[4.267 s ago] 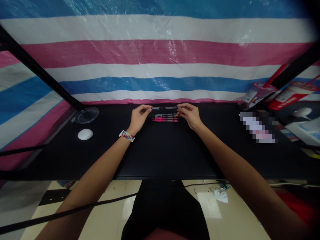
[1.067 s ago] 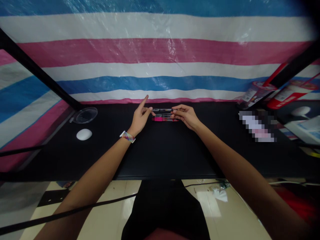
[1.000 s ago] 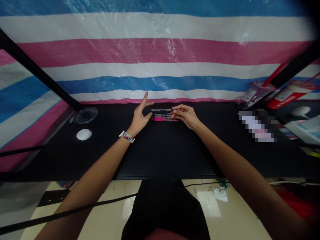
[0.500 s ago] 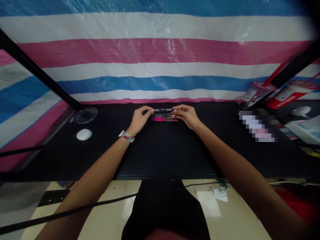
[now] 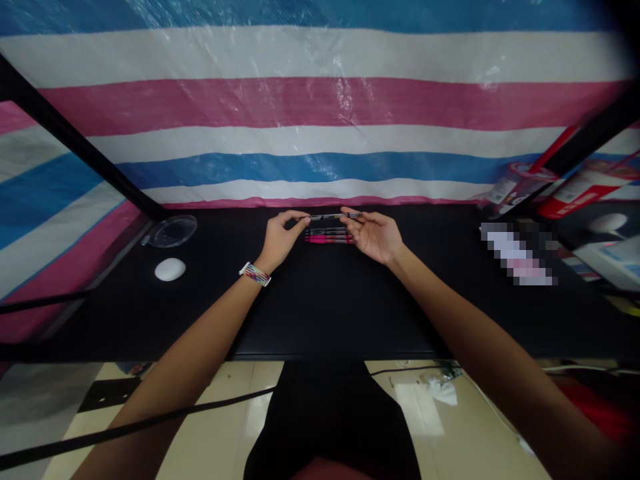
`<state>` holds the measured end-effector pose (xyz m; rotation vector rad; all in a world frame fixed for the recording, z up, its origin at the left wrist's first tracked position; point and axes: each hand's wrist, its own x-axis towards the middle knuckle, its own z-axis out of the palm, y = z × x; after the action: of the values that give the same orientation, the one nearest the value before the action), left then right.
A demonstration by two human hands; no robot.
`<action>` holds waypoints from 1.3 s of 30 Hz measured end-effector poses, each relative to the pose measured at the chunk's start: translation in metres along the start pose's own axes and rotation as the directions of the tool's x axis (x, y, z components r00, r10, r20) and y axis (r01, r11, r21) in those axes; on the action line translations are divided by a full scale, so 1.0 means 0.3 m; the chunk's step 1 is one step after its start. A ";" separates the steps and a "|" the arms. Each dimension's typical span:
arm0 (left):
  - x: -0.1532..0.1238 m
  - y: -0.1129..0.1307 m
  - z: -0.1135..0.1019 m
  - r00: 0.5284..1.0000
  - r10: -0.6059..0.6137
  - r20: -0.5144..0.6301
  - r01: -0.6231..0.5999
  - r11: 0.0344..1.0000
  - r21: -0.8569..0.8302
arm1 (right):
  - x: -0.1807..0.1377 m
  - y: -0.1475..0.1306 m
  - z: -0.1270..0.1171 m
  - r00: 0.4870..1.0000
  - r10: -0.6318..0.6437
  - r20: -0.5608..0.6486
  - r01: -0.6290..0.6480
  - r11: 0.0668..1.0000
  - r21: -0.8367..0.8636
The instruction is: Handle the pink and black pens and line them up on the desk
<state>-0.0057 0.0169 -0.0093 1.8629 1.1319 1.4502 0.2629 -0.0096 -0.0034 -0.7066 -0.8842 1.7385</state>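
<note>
A dark pen with a clear barrel lies level just beyond a small row of pens. My left hand pinches its left end between thumb and fingertips. At the pen's other end, my right hand is turned with the palm partly showing, its fingers round the tip end. Nearer to me, black pens and pink pens lie side by side on the black table. The right fingers hide the right ends of some of them. A colourful woven band circles my left wrist.
To the left are a white rounded object and a clear plastic lid. Drink cups with red straws stand at the back right, near a blurred-out item. A striped sheet hangs behind the table.
My right hand has rolled so that more of its palm shows, and its fingers have shifted at the pen's right end. The pen sits slightly farther from the row. My left hand keeps its pinch.
</note>
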 end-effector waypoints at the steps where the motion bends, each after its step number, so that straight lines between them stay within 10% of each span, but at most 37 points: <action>1: -0.001 0.003 0.000 1.000 0.001 0.000 -0.001 1.000 0.000 | 0.006 0.007 -0.003 1.000 -0.015 -0.021 0.015 1.000 -0.014; 39: -0.008 0.013 0.011 1.000 0.002 0.009 -0.001 0.999 -0.048 | 0.019 0.022 0.010 0.978 -0.157 -0.139 0.134 0.978 -0.163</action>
<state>-0.0015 0.0130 -0.0085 1.8357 1.0823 1.4558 0.2552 -0.0064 -0.0075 -0.8412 -0.9467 1.4784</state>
